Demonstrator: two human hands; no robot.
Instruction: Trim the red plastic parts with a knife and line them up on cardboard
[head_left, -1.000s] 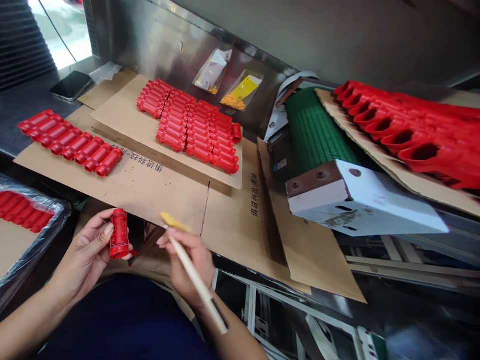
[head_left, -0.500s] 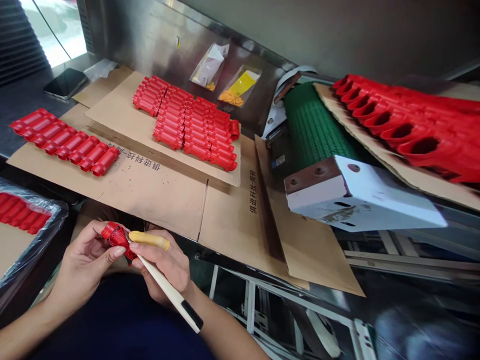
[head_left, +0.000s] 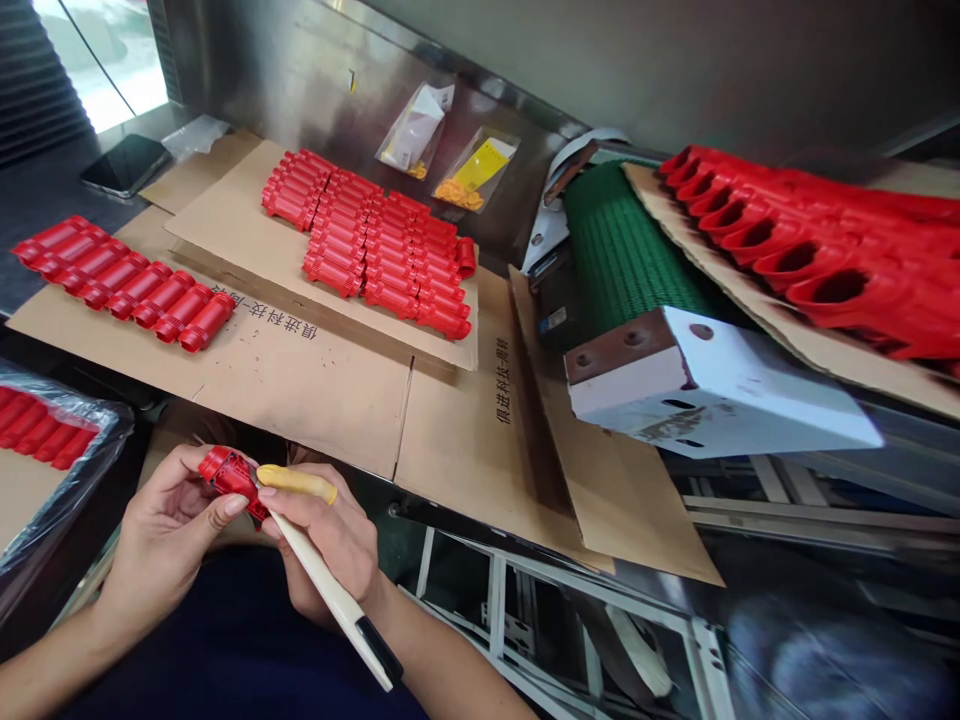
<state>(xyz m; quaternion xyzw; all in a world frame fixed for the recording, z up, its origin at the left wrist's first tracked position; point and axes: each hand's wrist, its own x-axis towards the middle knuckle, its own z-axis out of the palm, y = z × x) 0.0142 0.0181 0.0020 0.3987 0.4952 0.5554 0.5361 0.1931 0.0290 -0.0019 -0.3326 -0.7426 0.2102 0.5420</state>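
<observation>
Just short of the cardboard (head_left: pixel 337 405), our left hand (head_left: pixel 166 512) and our right hand (head_left: pixel 334 538) are closed, the latter around a pale-handled tool (head_left: pixel 321 575), the former on a red part (head_left: pixel 226 470) seemingly being worked, so the next stroke likely calls for steadiness.

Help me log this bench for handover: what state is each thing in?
Left hand, holding red part
Red part, tilted
Right hand, gripping tool
Tool, slanted, tip indistinct
Finger cot, worn
Phone, flat, screen dark
Red row, side by side
Clear bags, yellow pieces inside
Plastic-lined box, open
</observation>
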